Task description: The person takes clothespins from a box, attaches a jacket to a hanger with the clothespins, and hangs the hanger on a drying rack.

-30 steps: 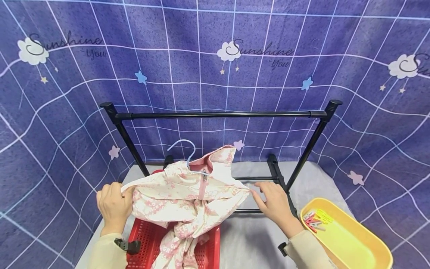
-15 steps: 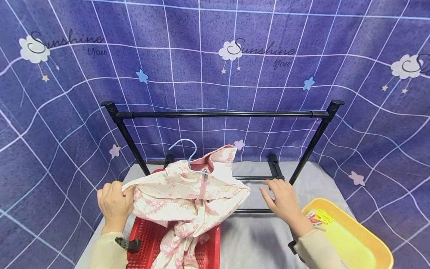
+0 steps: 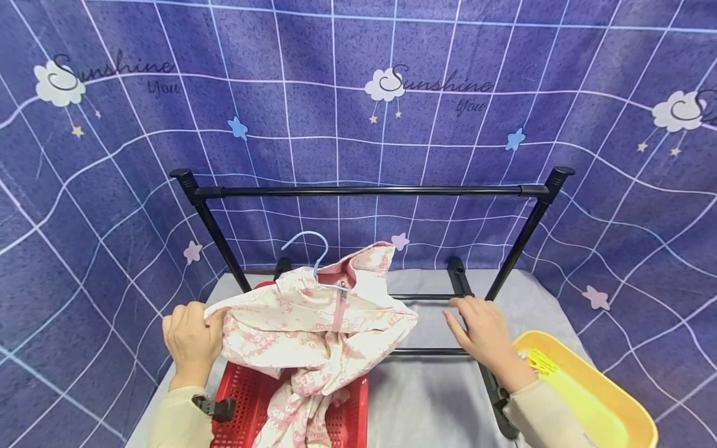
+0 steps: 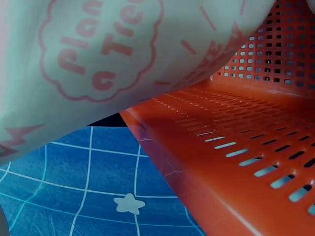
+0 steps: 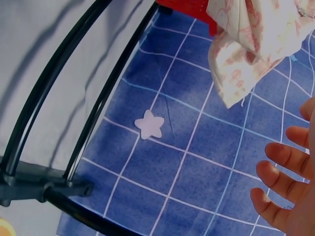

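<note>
A white and pink printed jacket (image 3: 291, 317) with a zip at its collar is held up by my left hand (image 3: 193, 339), which grips the shoulder on the left side. A light blue hanger (image 3: 320, 249) sits inside it, its hook rising out of the neck opening. The lower part of the jacket droops into the red basket (image 3: 361, 404). My right hand (image 3: 484, 333) is apart from the cloth, to its right, with loosely bent fingers and nothing in them. In the right wrist view, the fingers (image 5: 280, 172) show at the right edge, away from the jacket's shoulder (image 5: 231, 73).
A black clothes rack (image 3: 370, 191) stands behind the jacket, its bar running across the view. On the right lies a yellow tub (image 3: 610, 386) with yellow clothes pegs (image 3: 540, 362) in it. A patterned blue curtain (image 3: 358, 137) hangs behind and at the sides.
My right hand has let go of the jacket's right shoulder and drawn away to the right, now partly covering the tub's pegs. My left hand and the jacket have hardly moved.
</note>
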`<state>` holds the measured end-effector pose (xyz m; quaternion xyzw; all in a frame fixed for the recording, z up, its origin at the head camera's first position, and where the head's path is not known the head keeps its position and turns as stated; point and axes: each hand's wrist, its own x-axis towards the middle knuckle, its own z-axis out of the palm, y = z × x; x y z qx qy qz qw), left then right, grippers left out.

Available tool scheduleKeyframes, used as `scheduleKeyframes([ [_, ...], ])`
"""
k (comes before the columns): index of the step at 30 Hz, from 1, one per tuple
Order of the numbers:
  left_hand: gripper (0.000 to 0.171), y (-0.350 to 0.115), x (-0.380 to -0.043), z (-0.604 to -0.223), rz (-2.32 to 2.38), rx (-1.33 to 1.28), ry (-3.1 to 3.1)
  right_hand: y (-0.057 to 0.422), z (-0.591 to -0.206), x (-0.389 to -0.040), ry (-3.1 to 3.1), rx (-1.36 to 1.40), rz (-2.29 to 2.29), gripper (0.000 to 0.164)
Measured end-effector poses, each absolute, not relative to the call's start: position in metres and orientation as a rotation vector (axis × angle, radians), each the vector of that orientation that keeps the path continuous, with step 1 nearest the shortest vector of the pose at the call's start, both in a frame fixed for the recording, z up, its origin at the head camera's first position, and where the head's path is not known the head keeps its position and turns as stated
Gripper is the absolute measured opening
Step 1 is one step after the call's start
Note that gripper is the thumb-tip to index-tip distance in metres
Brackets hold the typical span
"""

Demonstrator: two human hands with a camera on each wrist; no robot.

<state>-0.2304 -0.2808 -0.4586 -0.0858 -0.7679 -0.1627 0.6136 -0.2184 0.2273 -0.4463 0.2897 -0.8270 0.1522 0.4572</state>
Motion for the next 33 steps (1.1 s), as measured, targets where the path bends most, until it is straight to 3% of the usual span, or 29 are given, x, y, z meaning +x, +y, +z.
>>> scheduleKeyframes([
  [22, 0.067, -0.279, -0.227, -0.459, -0.391, -0.186, -1.753, 0.252, -0.443, -0.219, -2.104, 0.707, 0.342, 0.046],
  [33, 0.066, -0.279, -0.226, -0.459, -0.391, -0.181, -1.761, 0.262, -0.444, -0.220, -2.046, 0.703, 0.339, 0.040],
])
